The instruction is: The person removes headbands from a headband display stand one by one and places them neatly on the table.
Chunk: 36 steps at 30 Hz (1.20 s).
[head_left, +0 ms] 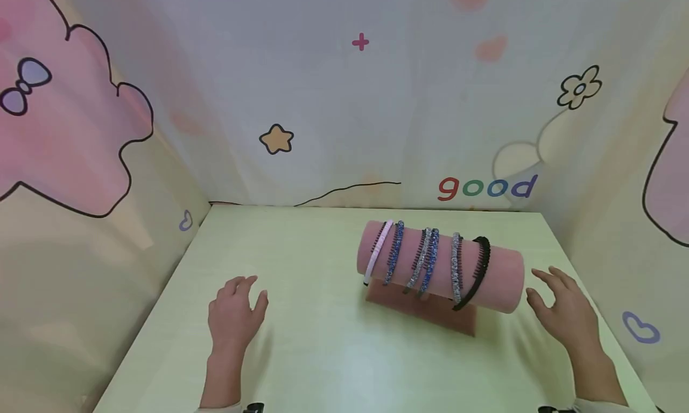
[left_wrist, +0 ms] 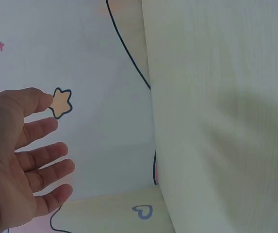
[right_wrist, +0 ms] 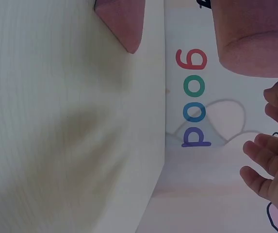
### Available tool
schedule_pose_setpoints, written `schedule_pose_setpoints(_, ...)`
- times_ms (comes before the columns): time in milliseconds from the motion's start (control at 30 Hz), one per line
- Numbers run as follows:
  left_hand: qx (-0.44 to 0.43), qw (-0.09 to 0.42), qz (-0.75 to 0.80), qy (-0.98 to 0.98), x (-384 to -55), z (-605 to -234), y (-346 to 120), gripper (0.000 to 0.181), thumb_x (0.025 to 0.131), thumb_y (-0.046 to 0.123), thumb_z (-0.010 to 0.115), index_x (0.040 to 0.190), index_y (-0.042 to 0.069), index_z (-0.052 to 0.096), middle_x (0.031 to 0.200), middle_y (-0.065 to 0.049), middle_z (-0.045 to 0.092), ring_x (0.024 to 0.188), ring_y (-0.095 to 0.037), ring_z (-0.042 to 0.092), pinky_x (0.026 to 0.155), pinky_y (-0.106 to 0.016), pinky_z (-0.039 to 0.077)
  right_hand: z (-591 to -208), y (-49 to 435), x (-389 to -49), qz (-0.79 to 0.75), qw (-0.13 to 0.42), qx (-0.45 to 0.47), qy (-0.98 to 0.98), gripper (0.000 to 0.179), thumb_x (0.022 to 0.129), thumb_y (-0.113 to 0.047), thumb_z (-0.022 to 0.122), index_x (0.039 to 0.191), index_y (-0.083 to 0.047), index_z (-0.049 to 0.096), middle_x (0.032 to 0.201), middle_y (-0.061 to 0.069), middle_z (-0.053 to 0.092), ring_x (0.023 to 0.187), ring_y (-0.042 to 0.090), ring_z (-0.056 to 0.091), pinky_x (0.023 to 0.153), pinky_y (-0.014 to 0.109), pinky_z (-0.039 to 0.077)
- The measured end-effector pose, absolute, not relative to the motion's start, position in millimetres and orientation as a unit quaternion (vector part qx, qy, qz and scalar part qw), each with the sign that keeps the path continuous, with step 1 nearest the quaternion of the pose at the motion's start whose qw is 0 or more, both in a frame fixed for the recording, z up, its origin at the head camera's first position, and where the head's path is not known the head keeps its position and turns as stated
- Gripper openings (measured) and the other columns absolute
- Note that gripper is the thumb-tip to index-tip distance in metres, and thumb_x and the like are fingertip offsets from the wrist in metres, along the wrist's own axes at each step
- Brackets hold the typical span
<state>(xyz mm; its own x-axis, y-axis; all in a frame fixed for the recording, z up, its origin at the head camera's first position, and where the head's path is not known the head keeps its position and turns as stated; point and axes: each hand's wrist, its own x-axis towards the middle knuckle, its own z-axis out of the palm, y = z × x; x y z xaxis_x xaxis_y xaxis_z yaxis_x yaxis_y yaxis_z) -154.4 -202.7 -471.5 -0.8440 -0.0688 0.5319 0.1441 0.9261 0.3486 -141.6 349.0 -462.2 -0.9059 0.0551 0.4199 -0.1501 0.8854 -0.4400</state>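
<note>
A pink padded roll stand (head_left: 500, 278) lies across the right half of the table in the head view, on a darker pink base (head_left: 430, 311). Several headbands with comb teeth circle it: a pale lilac one (head_left: 379, 251) at the left end, glittery blue and silver ones (head_left: 395, 251) along it, and a black braided one (head_left: 481, 274) nearer the right end. My right hand (head_left: 567, 311) hovers just beyond the right end, fingers spread and holding nothing. Over the left part of the table my left hand (head_left: 234, 314) is raised, fingers loosely bent, with nothing in it.
The pale table (head_left: 312, 353) is enclosed by a printed cloth backdrop (head_left: 323, 90) at the back and both sides. The backdrop carries a star, a flower, hearts and the word "good" (head_left: 487, 187). Dark wrist straps show at the bottom edge.
</note>
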Motion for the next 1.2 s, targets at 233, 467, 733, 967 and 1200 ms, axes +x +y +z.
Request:
schedule_pose_setpoints(233, -0.032, 0.264, -0.206, -0.942, -156, -475, -191, 0.031, 0.08, 0.017, 0.068, 0.107, 0.001, 0.066, 0.107, -0.021, 0.06, 0.092, -0.04, 0.057, 0.066, -0.056, 0.044, -468, 344, -142, 0.287, 0.271, 0.024, -0.919, 0.033, 0.087, -0.009, 0.058, 0.116, 0.005, 0.057, 0.123, 0.031, 0.048, 0.103, 0.05, 0.047, 0.078, 0.063, 0.033)
schedule_pose_setpoints(467, -0.054, 0.264, -0.218, -0.938, -157, -481, -179, 0.03, 0.079, 0.017, 0.069, 0.105, 0.002, 0.067, 0.105, -0.017, 0.06, 0.091, -0.036, 0.057, 0.066, -0.053, 0.044, -467, 336, -142, 0.331, 0.299, 0.0, -0.895, 0.03, 0.088, -0.009, 0.059, 0.116, 0.002, 0.06, 0.121, 0.02, 0.055, 0.095, -0.021, 0.036, 0.072, 0.018, 0.034)
schedule_pose_setpoints(733, -0.059, 0.252, -0.238, -0.936, -163, -483, -166, 0.03, 0.08, 0.019, 0.07, 0.106, 0.005, 0.068, 0.108, -0.015, 0.059, 0.095, -0.034, 0.056, 0.069, -0.052, 0.043, -461, 323, -146, 0.425, 0.302, -0.065, -0.851, 0.03, 0.091, -0.012, 0.056, 0.118, 0.0, 0.06, 0.103, -0.031, 0.048, 0.09, -0.016, 0.046, 0.073, 0.007, 0.034)
schedule_pose_setpoints(967, -0.069, 0.259, -0.255, -0.929, -167, -481, -156, 0.03, 0.08, 0.019, 0.07, 0.106, 0.006, 0.068, 0.107, -0.014, 0.06, 0.094, -0.033, 0.057, 0.068, -0.05, 0.044, -452, 313, -152, 0.472, 0.274, -0.128, -0.828, 0.035, 0.094, -0.02, 0.052, 0.126, -0.008, 0.058, 0.098, -0.025, 0.055, 0.088, -0.012, 0.048, 0.073, 0.014, 0.034)
schedule_pose_setpoints(1200, -0.081, 0.266, -0.272, -0.921, -174, -479, -147, 0.029, 0.08, 0.019, 0.069, 0.107, 0.006, 0.068, 0.107, -0.013, 0.06, 0.095, -0.033, 0.056, 0.07, -0.051, 0.043, -445, 306, -159, 0.494, 0.278, -0.132, -0.813, 0.035, 0.094, -0.021, 0.051, 0.126, -0.01, 0.058, 0.099, -0.022, 0.057, 0.091, -0.009, 0.048, 0.076, 0.016, 0.034)
